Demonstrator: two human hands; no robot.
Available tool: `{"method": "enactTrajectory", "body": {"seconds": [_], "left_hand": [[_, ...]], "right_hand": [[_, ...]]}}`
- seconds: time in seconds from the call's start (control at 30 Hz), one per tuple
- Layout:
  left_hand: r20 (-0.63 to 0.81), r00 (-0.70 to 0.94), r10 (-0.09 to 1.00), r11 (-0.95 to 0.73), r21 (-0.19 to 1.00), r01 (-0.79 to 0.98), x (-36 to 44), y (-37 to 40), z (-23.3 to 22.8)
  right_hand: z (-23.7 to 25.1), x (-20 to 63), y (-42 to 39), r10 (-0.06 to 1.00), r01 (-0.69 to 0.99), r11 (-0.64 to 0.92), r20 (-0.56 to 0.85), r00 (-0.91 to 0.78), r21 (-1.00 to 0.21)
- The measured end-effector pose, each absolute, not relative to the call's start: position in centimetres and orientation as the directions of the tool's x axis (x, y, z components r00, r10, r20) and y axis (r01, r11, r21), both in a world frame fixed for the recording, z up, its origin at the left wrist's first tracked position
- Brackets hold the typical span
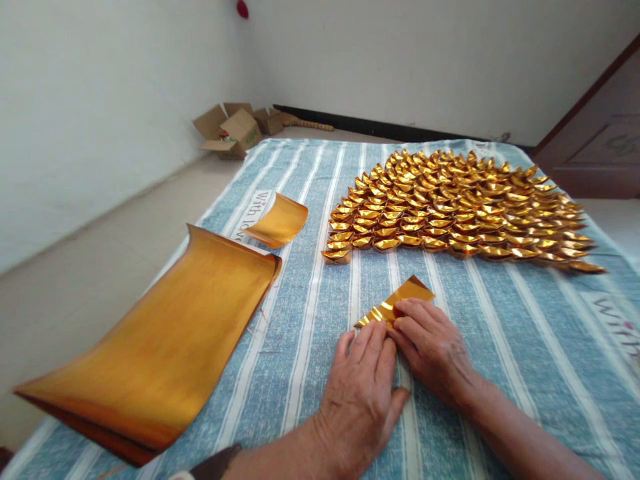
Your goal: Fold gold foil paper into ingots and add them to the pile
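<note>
A small piece of gold foil paper, partly folded, lies on the blue striped cloth. My right hand presses on its near edge with the fingertips. My left hand rests flat on the cloth beside it, fingers touching the paper's left corner. Beyond the hands, many folded gold paper ingots sit in tight overlapping rows.
A curled stack of large gold sheets lies at the left, with a smaller curled gold sheet behind it. Open cardboard boxes stand on the floor by the far wall. A dark wooden door is at the right.
</note>
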State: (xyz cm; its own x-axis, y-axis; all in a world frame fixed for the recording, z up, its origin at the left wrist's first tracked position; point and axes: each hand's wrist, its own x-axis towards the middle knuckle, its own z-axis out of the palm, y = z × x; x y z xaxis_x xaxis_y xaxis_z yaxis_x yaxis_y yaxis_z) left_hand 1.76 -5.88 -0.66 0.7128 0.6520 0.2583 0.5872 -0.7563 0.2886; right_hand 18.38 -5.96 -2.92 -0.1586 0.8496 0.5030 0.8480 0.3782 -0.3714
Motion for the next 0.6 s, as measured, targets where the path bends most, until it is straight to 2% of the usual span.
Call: {"method": "enactTrajectory", "body": {"seconds": [0.27,0.6], "left_hand": [[0.257,0.716,0.649,-0.758,0.296,0.581,1.78,-5.87,-0.67],[0.24,0.719,0.652,-0.754,0.309,0.58,1.8,-5.77,-0.62]], "right_hand": [[-2.91,18.37,-6.0,0.857,0.852,0.365,0.493,-0.151,-0.375],[-2.33,18.33,-6.08,0.861,0.877,0.368,0.47,-0.194,-0.311]]}}
